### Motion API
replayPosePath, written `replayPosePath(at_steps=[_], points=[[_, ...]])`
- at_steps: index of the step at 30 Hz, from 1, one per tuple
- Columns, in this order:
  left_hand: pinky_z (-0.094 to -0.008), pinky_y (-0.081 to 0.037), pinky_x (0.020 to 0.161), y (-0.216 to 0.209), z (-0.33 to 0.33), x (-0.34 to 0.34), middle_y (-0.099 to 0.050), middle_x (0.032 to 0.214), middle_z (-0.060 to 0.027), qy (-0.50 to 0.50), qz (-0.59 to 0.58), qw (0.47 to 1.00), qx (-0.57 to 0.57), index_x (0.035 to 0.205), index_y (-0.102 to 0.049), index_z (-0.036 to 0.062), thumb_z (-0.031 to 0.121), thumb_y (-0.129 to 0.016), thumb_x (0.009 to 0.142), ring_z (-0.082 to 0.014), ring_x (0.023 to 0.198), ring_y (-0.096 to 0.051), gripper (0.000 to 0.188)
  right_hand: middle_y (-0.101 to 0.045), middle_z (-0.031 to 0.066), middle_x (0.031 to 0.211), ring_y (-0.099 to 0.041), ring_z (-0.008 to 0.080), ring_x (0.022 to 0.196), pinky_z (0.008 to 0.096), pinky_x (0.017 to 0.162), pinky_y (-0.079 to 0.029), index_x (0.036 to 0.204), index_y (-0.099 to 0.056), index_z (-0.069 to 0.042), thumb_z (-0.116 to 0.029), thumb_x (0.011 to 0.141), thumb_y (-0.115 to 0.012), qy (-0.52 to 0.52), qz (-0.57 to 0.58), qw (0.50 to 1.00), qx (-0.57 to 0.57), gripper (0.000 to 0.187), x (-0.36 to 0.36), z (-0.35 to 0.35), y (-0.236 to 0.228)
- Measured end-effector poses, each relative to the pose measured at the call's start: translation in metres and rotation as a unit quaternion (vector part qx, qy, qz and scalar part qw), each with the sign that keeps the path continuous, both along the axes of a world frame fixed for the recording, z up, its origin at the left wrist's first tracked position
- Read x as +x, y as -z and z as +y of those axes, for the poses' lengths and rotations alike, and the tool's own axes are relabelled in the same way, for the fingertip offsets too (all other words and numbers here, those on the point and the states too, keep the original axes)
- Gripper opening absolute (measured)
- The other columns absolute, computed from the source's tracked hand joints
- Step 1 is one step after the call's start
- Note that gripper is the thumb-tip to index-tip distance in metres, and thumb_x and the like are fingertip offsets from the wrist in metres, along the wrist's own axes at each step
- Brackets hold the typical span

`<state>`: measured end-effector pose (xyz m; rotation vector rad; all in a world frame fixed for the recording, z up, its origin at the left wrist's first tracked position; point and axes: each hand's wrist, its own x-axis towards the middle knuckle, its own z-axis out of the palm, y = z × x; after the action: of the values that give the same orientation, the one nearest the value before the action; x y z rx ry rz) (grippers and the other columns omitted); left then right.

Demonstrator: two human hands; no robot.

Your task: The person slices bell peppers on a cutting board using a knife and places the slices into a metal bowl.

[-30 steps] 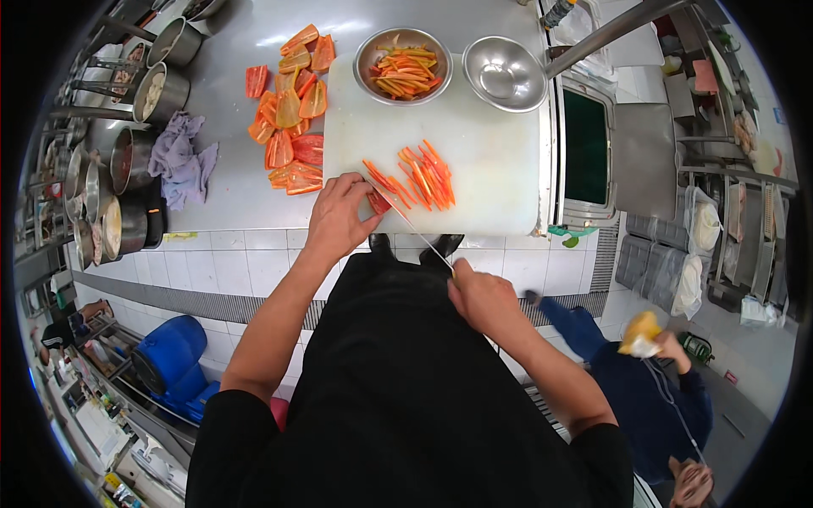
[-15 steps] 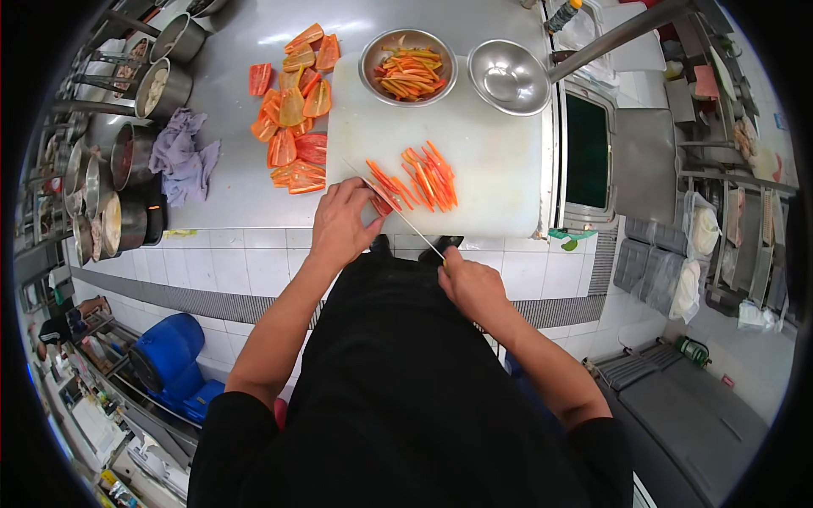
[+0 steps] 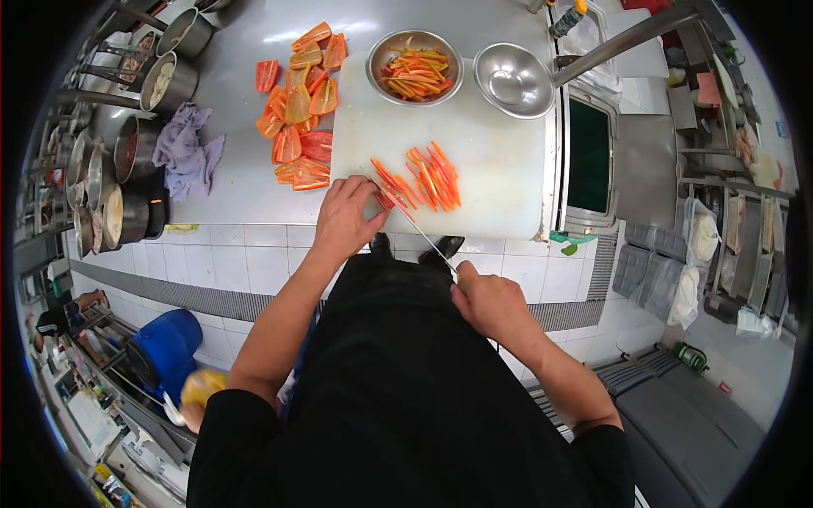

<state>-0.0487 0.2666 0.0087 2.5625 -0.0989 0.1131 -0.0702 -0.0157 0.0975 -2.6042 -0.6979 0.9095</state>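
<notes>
My right hand grips the handle of a kitchen knife, its thin blade slanting up and left over the near edge of the white cutting board. My left hand has its fingers bent down on a red pepper piece, right beside the blade; the palm hides part of it. Just to the right lie cut red pepper strips in loose bunches. Opened, flattened pepper pieces, red and orange, are heaped on the steel table left of the board.
A steel bowl holding pepper strips sits at the board's far edge, beside a large steel ladle. A crumpled purple cloth and several pots are at left. Behind, at lower left, someone's hand passes with a blurred yellow thing.
My right hand has drawn back toward me and rightward, pulling the knife with it. My left hand stays on the pepper piece. A blurred yellow thing with another person's hand has appeared at lower left.
</notes>
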Motion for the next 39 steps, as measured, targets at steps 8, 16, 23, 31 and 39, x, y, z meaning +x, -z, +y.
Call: replayPosePath(at_steps=[8,16,23,31,39], points=[[-0.0421,-0.051,0.098,0.001,-0.002,0.000,-0.065,0.115,-0.0085,0.007,-0.003,1.000,0.001,0.107,-0.071,0.0067,0.020,-0.085,0.076,-0.0318,0.108,-0.061,0.037,-0.068,0.0185,0.067,-0.070,0.0403,0.066,0.0531,0.063,-0.056,0.101,-0.051,-0.005,-0.023,0.097,-0.063,0.023,-0.084,0.991,0.101,0.022,0.025,0.029,0.042],[-0.0415,-0.050,0.098,0.000,-0.004,-0.001,-0.066,0.116,-0.0078,-0.008,-0.004,1.000,-0.010,0.108,-0.071,0.0077,0.020,-0.084,0.077,-0.0306,0.108,-0.061,0.036,-0.068,0.0186,0.067,-0.070,0.0395,0.065,0.0522,0.062,-0.056,0.102,-0.051,-0.004,-0.023,0.098,-0.062,0.036,-0.023,0.999,0.027,0.022,-0.010,-0.004,0.035],[-0.0419,-0.051,0.097,0.003,-0.003,-0.001,-0.067,0.116,-0.0080,-0.002,-0.017,1.000,-0.018,0.107,-0.072,0.0079,0.021,-0.085,0.077,-0.0309,0.108,-0.061,0.035,-0.069,0.0164,0.068,-0.071,0.0375,0.066,0.0501,0.064,-0.057,0.100,-0.052,-0.003,-0.024,0.098,-0.063,0.027,-0.089,0.992,0.089,0.024,0.024,0.033,0.033],[-0.0412,-0.050,0.097,0.007,-0.001,-0.001,-0.067,0.115,-0.0070,-0.022,-0.017,0.999,-0.015,0.107,-0.071,0.0077,0.021,-0.083,0.078,-0.0298,0.106,-0.061,0.034,-0.068,0.0190,0.068,-0.070,0.0410,0.067,0.0517,0.064,-0.056,0.105,-0.052,-0.007,-0.024,0.098,-0.063,0.031,0.002,0.999,0.020,0.021,-0.004,-0.003,0.015],[-0.0415,-0.051,0.097,0.000,0.002,-0.003,-0.068,0.116,-0.0082,0.017,-0.011,1.000,-0.016,0.105,-0.072,0.0084,0.016,-0.081,0.080,-0.0315,0.108,-0.062,0.028,-0.069,0.0201,0.072,-0.069,0.0438,0.072,0.0546,0.069,-0.055,0.106,-0.051,-0.005,-0.028,0.100,-0.062,0.035,-0.060,0.993,0.098,0.026,0.030,0.036,0.044]])
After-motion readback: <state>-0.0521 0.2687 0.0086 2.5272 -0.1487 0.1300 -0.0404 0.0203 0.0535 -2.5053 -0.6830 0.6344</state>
